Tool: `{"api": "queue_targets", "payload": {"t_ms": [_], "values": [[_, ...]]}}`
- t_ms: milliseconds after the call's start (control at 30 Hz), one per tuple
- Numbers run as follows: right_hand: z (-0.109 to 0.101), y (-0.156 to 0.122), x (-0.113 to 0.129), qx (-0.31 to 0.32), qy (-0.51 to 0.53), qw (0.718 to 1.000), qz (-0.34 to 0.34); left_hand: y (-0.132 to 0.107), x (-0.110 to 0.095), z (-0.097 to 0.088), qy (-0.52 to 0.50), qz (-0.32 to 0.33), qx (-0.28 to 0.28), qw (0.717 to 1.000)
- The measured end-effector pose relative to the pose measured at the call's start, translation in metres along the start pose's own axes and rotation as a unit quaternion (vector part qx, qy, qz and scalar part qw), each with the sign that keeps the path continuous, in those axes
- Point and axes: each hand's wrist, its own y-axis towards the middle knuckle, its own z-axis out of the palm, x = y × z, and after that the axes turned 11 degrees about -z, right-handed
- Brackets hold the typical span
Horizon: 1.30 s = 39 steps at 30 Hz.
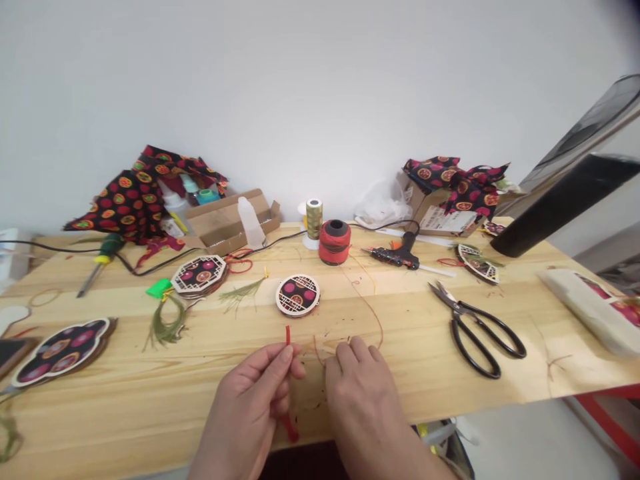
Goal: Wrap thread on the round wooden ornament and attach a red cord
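Observation:
Between the thumb and forefinger of my left hand (255, 400) a red cord (288, 335) is pinched, its tip sticking up and more red showing below the hand. My right hand (363, 400) is closed low over the tabletop, and its fingertips are hidden. A thin red thread (373, 310) runs from the red thread spool (334, 247) down to that hand, but whether the fingers grip it is hidden. Just beyond both hands lies a round ornament (297, 295) with dark patterned fabric in a pale lattice frame.
Black-handled scissors (480, 333) and a glue gun (400, 255) lie right. Left are an octagonal ornament (199, 275), a green tassel (167, 321), a screwdriver (99, 265) and a lobed ornament (63, 350). A gold thread spool (314, 219) and open cardboard box (227, 223) stand behind.

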Motion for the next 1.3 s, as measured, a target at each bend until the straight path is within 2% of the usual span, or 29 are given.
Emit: {"api": "queue_targets", "payload": {"t_ms": [67, 133, 233, 300, 367, 467, 733, 1300], "values": [[0.002, -0.002, -0.004, -0.016, 0.027, 0.999, 0.005, 0.001, 0.000, 0.000, 0.003, 0.001, 0.002, 1.000], [0.002, -0.004, -0.010, -0.046, 0.096, 0.994, 0.031, 0.002, 0.000, 0.001, 0.004, 0.002, 0.009, 1.000], [-0.002, -0.008, -0.016, -0.115, 0.237, 0.961, 0.082, 0.002, 0.000, 0.005, -0.002, -0.025, 0.022, 0.999], [-0.005, -0.011, -0.016, -0.171, 0.294, 0.936, 0.090, 0.002, 0.000, 0.007, -0.003, -0.050, 0.021, 0.999], [-0.008, -0.013, -0.013, -0.226, 0.302, 0.923, 0.072, 0.001, 0.001, 0.010, -0.004, -0.075, 0.017, 0.997], [-0.010, -0.014, -0.008, -0.278, 0.275, 0.920, 0.027, 0.001, 0.005, 0.012, -0.010, -0.109, 0.026, 0.994], [-0.003, -0.017, -0.005, -0.251, 0.229, 0.940, -0.016, 0.001, 0.007, 0.017, -0.049, -0.112, 0.054, 0.991], [-0.003, -0.017, -0.007, -0.241, 0.216, 0.946, -0.002, 0.002, 0.017, 0.011, -0.045, -0.114, 0.099, 0.988]]}}
